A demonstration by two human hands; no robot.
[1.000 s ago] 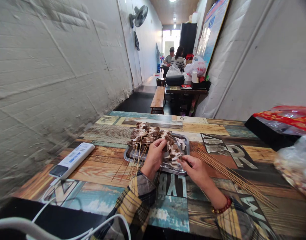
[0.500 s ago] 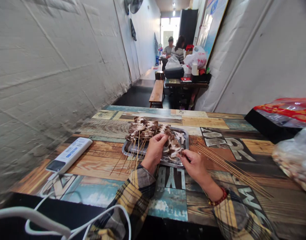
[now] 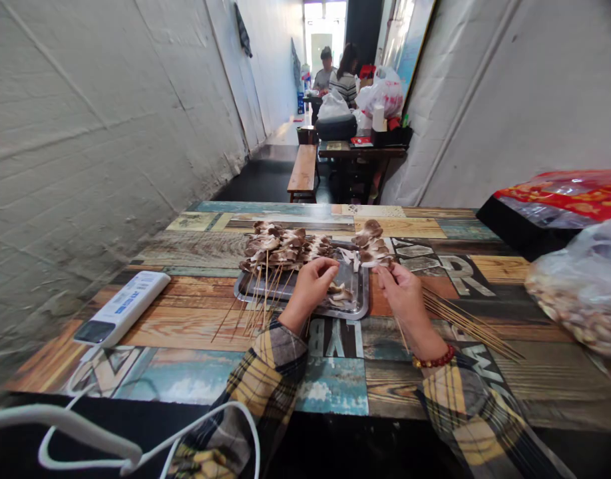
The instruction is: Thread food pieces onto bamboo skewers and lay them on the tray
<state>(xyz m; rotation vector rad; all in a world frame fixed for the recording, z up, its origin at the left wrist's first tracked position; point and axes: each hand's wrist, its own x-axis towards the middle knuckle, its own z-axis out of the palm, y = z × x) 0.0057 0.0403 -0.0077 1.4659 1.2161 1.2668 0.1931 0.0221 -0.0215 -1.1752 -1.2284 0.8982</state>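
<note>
My right hand (image 3: 401, 298) is closed on a skewer of mushrooms (image 3: 373, 247); brown-capped pieces are threaded on its upper part, and the stick's lower end shows below the hand. Over the metal tray (image 3: 363, 307), my left hand (image 3: 313, 287) has thumb and fingers pinched together; whatever may be between them is hidden. Filled mushroom skewers (image 3: 285, 247) lie piled across the tray's left and back, their bare stick ends pointing toward me. Loose mushroom pieces (image 3: 339, 294) rest in the tray's right part, between my hands.
Bare bamboo skewers (image 3: 468, 322) lie right of my right hand. A white power strip (image 3: 123, 307) with a cable is on the left. At right are a plastic bag of mushrooms (image 3: 580, 299) and a black box (image 3: 515, 229). Two people sit far back beyond a bench (image 3: 303, 169).
My right hand has moved the mushroom skewer away from my left hand, up and right to the tray's edge. My left hand remains pinched over the tray. The view has tilted down slightly.
</note>
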